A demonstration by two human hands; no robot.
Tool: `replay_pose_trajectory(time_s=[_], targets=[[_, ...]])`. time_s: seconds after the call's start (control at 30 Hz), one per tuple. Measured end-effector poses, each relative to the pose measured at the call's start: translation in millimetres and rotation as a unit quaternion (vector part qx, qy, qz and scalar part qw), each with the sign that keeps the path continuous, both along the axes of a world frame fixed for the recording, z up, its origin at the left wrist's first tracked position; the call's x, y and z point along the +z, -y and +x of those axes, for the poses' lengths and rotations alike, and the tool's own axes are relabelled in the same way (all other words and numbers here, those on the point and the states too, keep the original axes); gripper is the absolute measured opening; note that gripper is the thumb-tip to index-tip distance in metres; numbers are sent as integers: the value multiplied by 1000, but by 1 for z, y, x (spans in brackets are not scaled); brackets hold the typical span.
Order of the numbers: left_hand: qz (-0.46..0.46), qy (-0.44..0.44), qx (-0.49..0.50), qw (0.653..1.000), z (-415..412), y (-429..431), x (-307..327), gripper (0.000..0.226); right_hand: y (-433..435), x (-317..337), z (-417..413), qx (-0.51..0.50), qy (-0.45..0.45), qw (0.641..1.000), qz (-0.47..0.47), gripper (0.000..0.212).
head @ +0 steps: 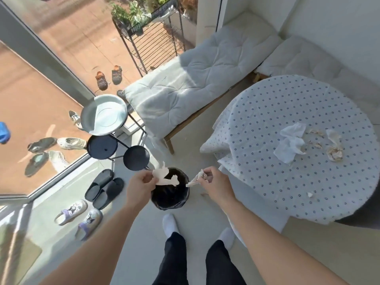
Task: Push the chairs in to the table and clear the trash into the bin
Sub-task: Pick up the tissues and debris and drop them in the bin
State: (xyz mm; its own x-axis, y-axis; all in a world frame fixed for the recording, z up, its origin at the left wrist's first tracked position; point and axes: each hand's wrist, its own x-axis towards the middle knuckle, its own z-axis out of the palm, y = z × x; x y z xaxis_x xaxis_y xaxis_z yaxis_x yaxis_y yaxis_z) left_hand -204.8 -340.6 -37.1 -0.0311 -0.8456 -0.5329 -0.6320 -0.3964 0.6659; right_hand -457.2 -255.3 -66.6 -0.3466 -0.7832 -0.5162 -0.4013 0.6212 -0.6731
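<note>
Trash-clearing is the step in hand: at lower centre the left hand (139,187) pinches a torn paper (164,177) over the bin (170,194), and the right hand (216,184) pinches a crumpled scrap (195,178) at its rim. Next move, likely: let both drop, then fetch the tissues (290,145) on the bench (257,182) at right (no chairs visible).

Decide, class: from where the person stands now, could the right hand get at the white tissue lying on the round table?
Probably yes, but not yet. The right hand is shut on a crumpled scrap over the bin. Nothing stands between it and the white tissue on the table; a lean looks needed.
</note>
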Motion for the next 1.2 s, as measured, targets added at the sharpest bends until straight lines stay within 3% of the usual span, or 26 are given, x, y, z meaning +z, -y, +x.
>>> replay_pose_trajectory(time_s=[0.5,0.7,0.87,1.2], targets=[[122,1,64,990,80,28,-212,9,50,-200,132,43,-32,992,117,8],[163,-11,73,984,86,26,-263,9,59,-243,151,53,-44,988,136,19],[258,-45,20,965,95,22,-282,52,57,-254,154,80,-53,982,162,32],[276,-65,27,958,97,24,-248,30,53,-217,125,90,-68,982,150,33]])
